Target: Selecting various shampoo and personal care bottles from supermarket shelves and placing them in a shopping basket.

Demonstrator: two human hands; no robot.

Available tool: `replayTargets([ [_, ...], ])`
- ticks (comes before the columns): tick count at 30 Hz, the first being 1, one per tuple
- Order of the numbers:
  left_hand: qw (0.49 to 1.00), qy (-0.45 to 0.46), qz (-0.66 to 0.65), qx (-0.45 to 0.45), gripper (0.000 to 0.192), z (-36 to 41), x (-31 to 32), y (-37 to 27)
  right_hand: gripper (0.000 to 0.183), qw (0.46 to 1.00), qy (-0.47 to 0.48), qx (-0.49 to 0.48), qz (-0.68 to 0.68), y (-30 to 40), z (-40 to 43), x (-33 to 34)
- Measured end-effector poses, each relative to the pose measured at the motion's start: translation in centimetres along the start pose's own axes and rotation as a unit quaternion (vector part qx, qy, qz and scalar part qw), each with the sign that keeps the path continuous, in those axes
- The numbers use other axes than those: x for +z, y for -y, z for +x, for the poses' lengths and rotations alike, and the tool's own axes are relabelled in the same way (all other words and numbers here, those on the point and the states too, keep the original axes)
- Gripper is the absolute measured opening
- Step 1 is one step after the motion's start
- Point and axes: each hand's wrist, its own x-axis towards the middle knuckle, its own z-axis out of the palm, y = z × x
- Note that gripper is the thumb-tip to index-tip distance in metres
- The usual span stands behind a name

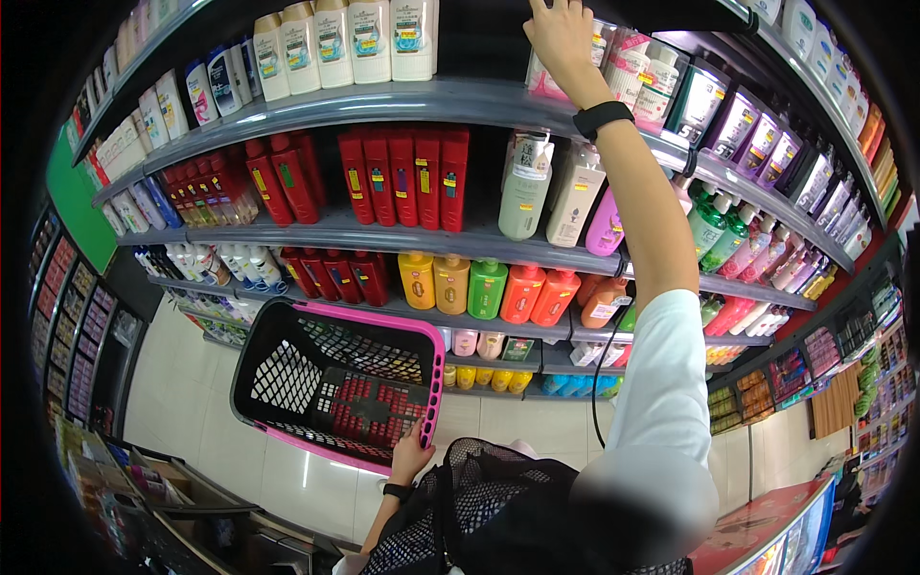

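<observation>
My left hand grips the pink rim of a black plastic shopping basket, whose mesh inside shows nothing lying in it. My right hand is raised to the upper shelf at the top of the view, its fingers spread and partly cut off by the frame's edge. Beside and partly behind it are clear boxed sets of white and pink bottles. Whether the fingers touch anything cannot be seen. Left of that hand, across a dark gap, stands a row of white shampoo bottles.
Curved grey shelves hold red bottles, a pale green pump bottle and orange bottles. A black cable hangs by my right arm. Shelving stands at lower left, above a tiled floor.
</observation>
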Motion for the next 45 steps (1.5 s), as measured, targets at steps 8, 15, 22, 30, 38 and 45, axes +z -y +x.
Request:
replayTargets([
  [8,1.0,0.015,-0.002,-0.019,0.074,0.3,0.0,-0.5,0.042,0.968,-0.196,-0.088,0.132,1.1,-3.2,-4.5],
  [15,1.0,0.008,0.001,-0.011,0.075,1.0,1.0,-0.7,0.034,0.948,-0.238,-0.106,0.183,-1.8,-13.1,-10.2],
  [22,1.0,-0.002,0.019,0.015,0.075,1.8,1.4,-0.1,0.031,0.963,-0.139,0.099,0.208,-9.0,-26.3,-10.6],
  [30,0.998,-0.05,-0.017,0.021,0.071,1.3,1.4,-0.9,0.043,0.94,0.061,0.194,0.274,-10.2,-30.4,-7.8],
  [38,0.999,-0.039,-0.018,0.025,0.068,1.8,2.4,-2.6,0.073,0.949,0.09,0.238,0.188,-11.7,-28.7,-4.3],
  [45,0.998,-0.03,-0.044,0.027,0.066,2.0,2.6,-2.7,0.081,0.929,0.18,0.297,0.125,-12.7,-27.9,-3.6],
])
